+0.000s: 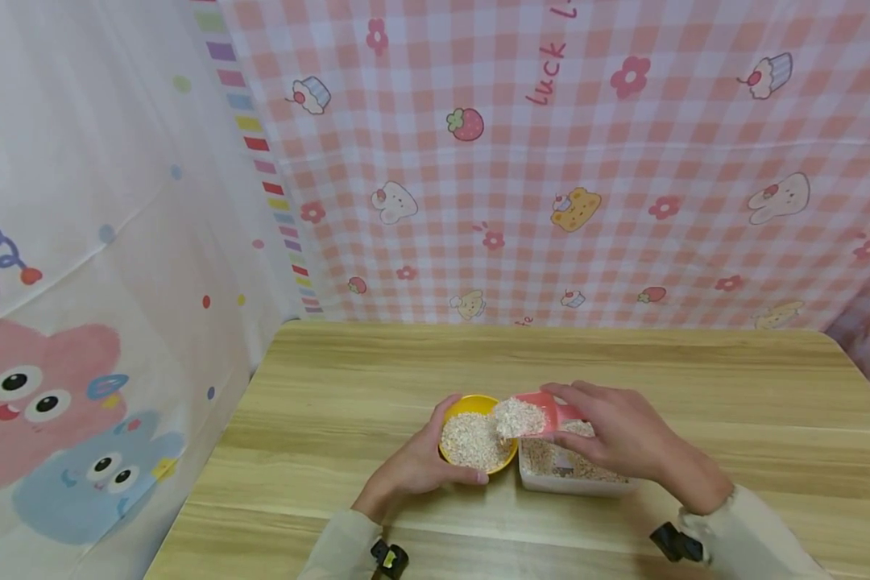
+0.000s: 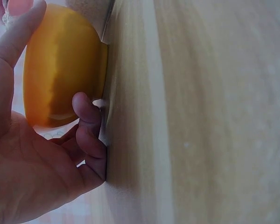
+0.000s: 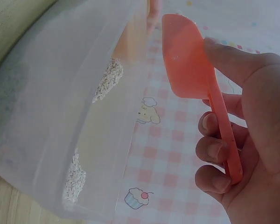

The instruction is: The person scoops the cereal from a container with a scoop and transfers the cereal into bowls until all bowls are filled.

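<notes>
My left hand (image 1: 422,461) holds a yellow bowl (image 2: 67,63) on the table, thumb on the near side and fingers on the far side. Pale flakes like rolled oats (image 1: 473,443) nearly fill it. In my right hand (image 1: 623,424) is a pink-orange scoop (image 3: 189,60), gripped by its handle with curled fingers and the thumb near the head. A heap of flakes (image 1: 518,418) lies in the scoop, whose front edge is over the bowl's right rim. Under the scoop and right hand stands a translucent white container (image 1: 573,485) with more flakes, partly hidden by that hand.
The wooden table (image 1: 362,379) extends around the bowl and container. Behind it hangs a pink checked cloth (image 1: 435,266), with a white cartoon-printed cloth (image 1: 152,242) on the left. A dark camera mount is on each wrist.
</notes>
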Available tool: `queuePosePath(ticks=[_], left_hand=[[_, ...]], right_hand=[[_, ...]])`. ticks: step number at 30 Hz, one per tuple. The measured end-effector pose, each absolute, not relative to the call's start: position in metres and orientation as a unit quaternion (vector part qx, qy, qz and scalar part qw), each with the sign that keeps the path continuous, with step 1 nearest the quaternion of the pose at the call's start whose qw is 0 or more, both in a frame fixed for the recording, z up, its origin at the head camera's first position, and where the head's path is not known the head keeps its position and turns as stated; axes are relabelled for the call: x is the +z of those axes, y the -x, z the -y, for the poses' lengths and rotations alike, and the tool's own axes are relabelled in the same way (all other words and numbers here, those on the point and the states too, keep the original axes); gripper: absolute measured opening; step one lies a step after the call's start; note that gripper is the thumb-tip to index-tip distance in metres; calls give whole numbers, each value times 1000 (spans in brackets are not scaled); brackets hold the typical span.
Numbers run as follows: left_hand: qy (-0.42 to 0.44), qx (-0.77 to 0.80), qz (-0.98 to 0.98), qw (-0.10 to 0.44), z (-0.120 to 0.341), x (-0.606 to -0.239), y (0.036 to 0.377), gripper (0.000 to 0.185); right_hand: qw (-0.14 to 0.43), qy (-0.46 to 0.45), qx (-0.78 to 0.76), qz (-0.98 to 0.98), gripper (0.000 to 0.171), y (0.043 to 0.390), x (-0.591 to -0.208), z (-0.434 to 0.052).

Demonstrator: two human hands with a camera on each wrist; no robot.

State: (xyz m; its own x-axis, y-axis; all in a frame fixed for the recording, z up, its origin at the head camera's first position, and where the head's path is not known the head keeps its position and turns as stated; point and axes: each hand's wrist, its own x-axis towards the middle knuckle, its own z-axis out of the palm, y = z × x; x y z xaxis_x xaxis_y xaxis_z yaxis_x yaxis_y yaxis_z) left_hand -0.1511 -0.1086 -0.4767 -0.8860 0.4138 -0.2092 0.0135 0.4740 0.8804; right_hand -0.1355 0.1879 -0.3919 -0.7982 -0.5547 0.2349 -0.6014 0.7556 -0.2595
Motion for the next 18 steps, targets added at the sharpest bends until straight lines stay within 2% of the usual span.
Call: queuePosePath(ticks=[18], left_hand=[[-127,502,-831,204,109,-476,151,118]], right_hand=[[87,-315,121,937,58,136,-391,-184]])
